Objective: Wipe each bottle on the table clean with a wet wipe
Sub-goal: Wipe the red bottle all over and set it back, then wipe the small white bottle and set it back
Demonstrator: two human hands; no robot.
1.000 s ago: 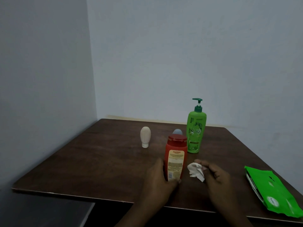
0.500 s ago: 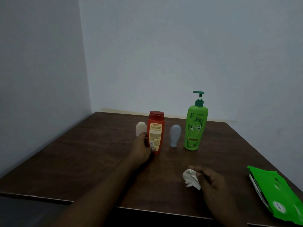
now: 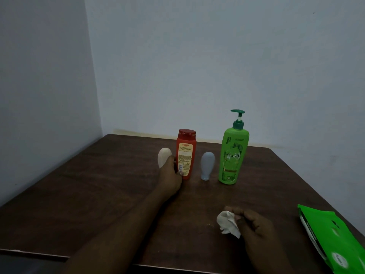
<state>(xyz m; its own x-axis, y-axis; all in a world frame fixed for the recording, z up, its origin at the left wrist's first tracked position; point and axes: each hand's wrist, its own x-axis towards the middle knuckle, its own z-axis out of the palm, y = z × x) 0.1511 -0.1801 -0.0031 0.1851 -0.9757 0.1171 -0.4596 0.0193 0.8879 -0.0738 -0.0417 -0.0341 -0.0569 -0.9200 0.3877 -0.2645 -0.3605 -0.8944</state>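
Fingers (image 3: 180, 173) of left hand (image 3: 170, 177) around red bottle (image 3: 186, 153)

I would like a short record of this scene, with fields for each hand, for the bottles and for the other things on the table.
left hand: grips the red plastic bottle low down; bottle upright
right hand: pinches a crumpled white wet wipe, near the front edge
other bottles: small cream bottle, small pale blue bottle, tall green pump bottle, all standing
pack: green wipes pack, lying at the right edge
surface: dark brown wooden table
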